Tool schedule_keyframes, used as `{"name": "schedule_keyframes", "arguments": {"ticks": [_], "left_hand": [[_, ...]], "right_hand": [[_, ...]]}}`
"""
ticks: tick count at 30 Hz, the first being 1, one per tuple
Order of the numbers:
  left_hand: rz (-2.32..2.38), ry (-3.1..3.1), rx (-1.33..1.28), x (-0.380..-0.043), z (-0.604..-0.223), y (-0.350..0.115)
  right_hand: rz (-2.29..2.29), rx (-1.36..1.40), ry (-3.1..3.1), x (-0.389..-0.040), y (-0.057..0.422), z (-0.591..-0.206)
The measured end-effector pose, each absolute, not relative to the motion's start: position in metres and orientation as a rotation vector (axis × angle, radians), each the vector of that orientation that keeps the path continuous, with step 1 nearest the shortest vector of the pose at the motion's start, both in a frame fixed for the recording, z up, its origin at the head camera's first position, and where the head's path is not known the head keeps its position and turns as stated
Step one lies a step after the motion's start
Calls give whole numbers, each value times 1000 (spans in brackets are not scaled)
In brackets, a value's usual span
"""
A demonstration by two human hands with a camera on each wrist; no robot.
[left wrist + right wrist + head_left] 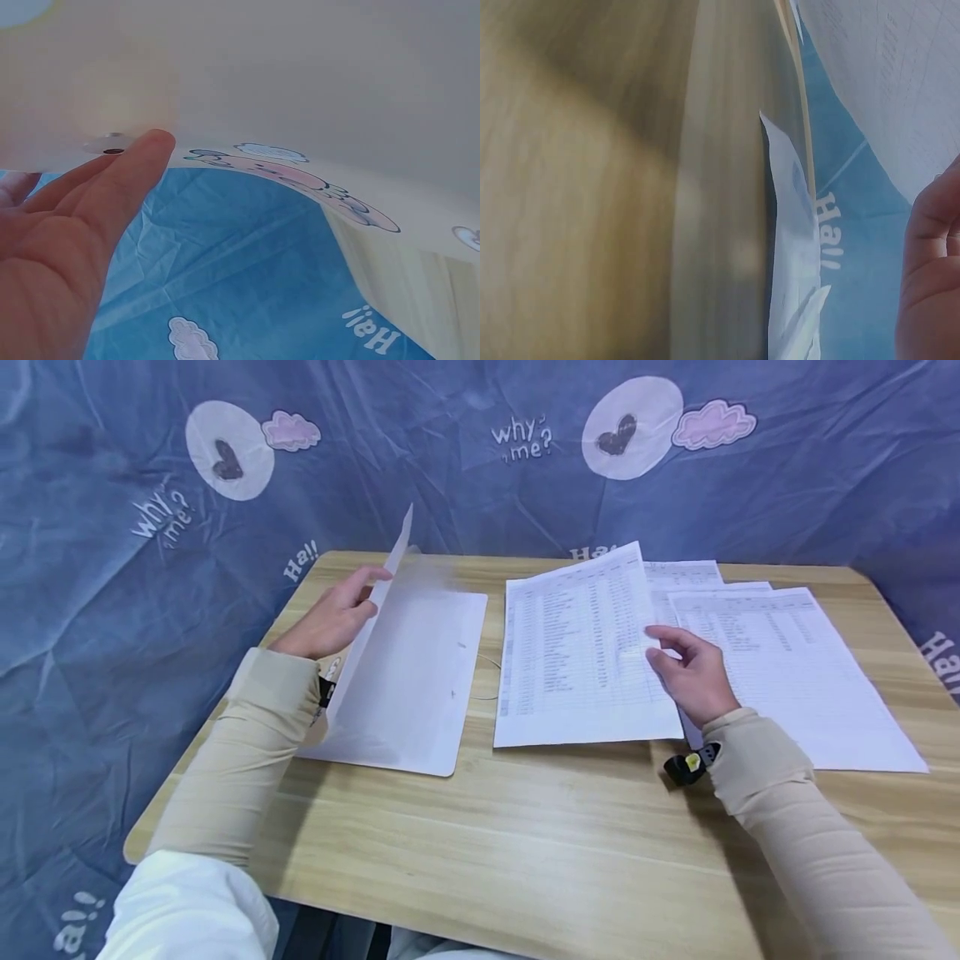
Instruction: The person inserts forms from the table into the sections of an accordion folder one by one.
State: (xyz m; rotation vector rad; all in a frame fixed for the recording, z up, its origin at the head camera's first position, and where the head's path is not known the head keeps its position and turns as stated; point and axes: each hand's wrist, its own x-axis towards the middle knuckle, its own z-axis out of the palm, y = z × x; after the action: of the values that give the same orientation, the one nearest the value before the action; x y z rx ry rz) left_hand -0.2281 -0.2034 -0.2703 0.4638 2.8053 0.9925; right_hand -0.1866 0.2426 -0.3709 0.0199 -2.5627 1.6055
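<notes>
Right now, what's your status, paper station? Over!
Left hand holding white folder open. Right hand pinching printed sheet by right edge. Other sheets to its right. Nothing visibly blocking.

From here I see a beige sleeve (232, 760) creased along the left forearm, its broad cuff smooth, with a rounded white sleeve (191, 902) above the elbow at lower left. A small black device (326, 692) peeks out at that wrist. At lower right I get a matching beige sleeve (817, 843), ringed with wrinkles, and a glossy black wrist unit (681, 769) bearing a yellow mark (692, 762). Both hands are bare.
</notes>
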Motion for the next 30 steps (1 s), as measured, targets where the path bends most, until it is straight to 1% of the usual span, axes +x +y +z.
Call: {"name": "schedule_keyframes", "arguments": {"ticks": [10, 30], "left_hand": [[984, 2805, 446, -229, -271, -202], [990, 2820, 466, -229, -272, -199]], "right_hand": [[1619, 153, -2523, -192, 223, -373], [1708, 196, -2482, -194, 208, -379]]}}
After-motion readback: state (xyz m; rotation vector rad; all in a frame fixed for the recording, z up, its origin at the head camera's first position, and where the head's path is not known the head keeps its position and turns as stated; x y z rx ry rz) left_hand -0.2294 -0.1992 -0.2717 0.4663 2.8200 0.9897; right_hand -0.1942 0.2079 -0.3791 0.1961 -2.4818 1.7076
